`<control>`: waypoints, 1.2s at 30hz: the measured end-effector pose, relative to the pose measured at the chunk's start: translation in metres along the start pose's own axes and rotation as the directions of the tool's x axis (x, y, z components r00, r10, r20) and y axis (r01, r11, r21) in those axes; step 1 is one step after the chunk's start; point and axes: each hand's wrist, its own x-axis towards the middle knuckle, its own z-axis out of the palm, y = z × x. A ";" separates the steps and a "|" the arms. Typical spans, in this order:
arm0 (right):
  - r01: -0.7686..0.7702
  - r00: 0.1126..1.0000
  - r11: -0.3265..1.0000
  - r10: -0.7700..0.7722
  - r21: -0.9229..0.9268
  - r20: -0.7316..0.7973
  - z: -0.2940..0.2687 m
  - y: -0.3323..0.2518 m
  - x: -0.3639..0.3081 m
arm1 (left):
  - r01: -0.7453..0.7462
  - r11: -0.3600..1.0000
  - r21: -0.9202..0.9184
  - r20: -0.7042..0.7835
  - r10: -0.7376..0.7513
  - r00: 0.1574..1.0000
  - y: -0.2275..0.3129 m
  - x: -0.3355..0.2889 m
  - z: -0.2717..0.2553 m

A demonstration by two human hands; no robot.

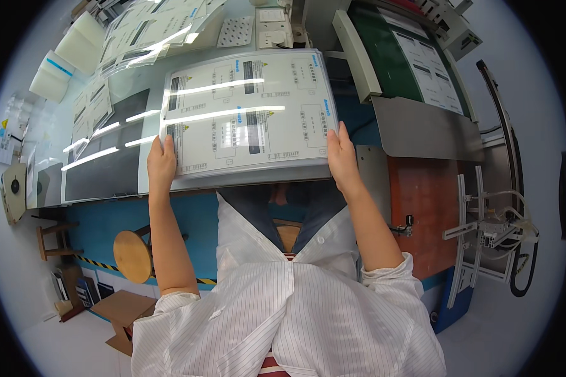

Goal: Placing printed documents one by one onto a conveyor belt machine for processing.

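A stack of glossy printed plastic sheets (pixel 233 135) lies in front of me at the table's front edge, with ceiling lights mirrored across its top. My left hand (pixel 162 160) grips the stack's left edge, thumb on top and the other fingers mostly hidden. On the opposite edge, my right hand (pixel 342 154) closes in the same way. Whether the stack rests fully on the table or is slightly raised, I cannot tell.
Left of the stack is a dark mat (pixel 107 160) with loose printed sheets (pixel 93 113) beside it. More sheets (pixel 154 31) and white rolls (pixel 51 75) lie farther back. A green conveyor belt (pixel 390 56) carries printed sheets at the right. A wooden stool (pixel 133 256) stands below left.
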 end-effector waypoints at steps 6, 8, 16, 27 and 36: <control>-0.027 0.998 0.994 0.021 0.102 0.054 -0.012 -0.012 0.000 | -0.041 0.972 0.231 -0.119 0.070 0.990 0.003 0.000 0.015; -0.145 0.979 0.925 0.083 0.352 0.183 -0.028 -0.008 0.008 | -0.038 0.962 0.271 -0.145 0.080 0.986 0.007 -0.003 0.019; 0.109 0.927 0.938 -0.216 -0.330 -0.306 -0.157 0.042 0.062 | -0.023 0.975 0.220 -0.160 0.059 0.985 0.003 0.000 0.022; -0.297 0.777 0.562 -0.328 -0.772 -0.538 -0.249 0.093 0.090 | -0.033 0.946 0.322 -0.222 0.109 0.969 -0.036 0.011 0.016; -0.364 0.797 0.474 -0.288 -0.802 -0.532 -0.291 0.088 0.135 | 0.009 0.934 0.357 -0.258 0.090 0.962 -0.026 0.010 0.024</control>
